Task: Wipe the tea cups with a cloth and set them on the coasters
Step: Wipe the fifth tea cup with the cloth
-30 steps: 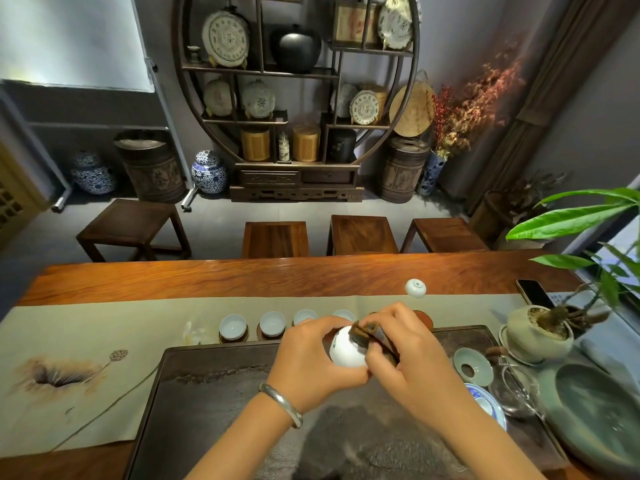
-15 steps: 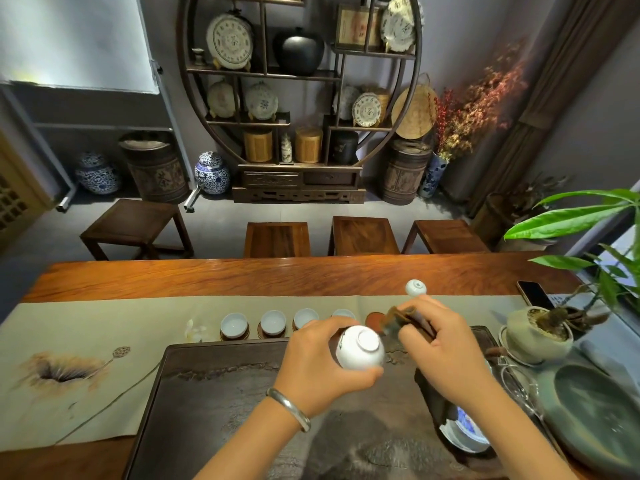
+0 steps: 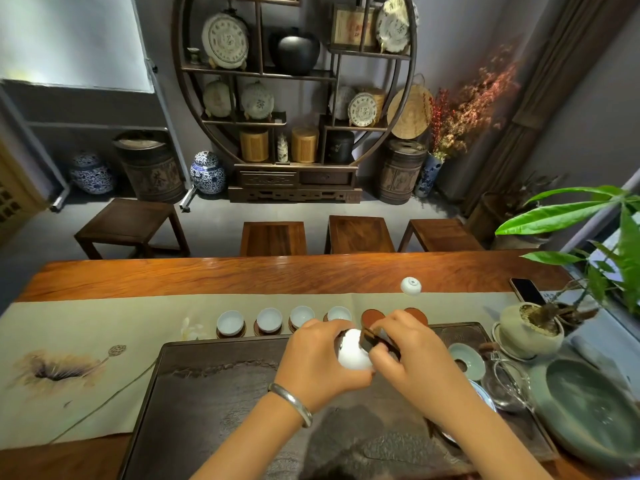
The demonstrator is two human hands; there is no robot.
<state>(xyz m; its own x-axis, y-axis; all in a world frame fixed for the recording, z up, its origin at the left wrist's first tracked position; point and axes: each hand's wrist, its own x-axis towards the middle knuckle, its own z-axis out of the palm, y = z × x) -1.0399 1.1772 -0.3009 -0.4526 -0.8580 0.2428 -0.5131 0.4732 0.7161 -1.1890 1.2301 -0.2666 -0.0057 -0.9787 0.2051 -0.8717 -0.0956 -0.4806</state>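
Left hand (image 3: 322,362) grips the white cup (image 3: 351,351) over the tea tray (image 3: 214,386), right hand (image 3: 412,355) pinches the dark cloth (image 3: 367,340) against it — glazed cup could slip, or an elbow clip the cups already on coasters (image 3: 372,317).

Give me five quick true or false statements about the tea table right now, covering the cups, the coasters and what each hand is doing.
1. Four cups sit on coasters in a row. True.
2. The left hand holds a white cup above the dark tea tray. True.
3. The right hand is empty. False: it pinches a dark cloth against the cup.
4. Every coaster has a cup on it. False: two red-brown coasters beyond the hands are bare.
5. One cup lies alone on the table runner, past the coasters. True.
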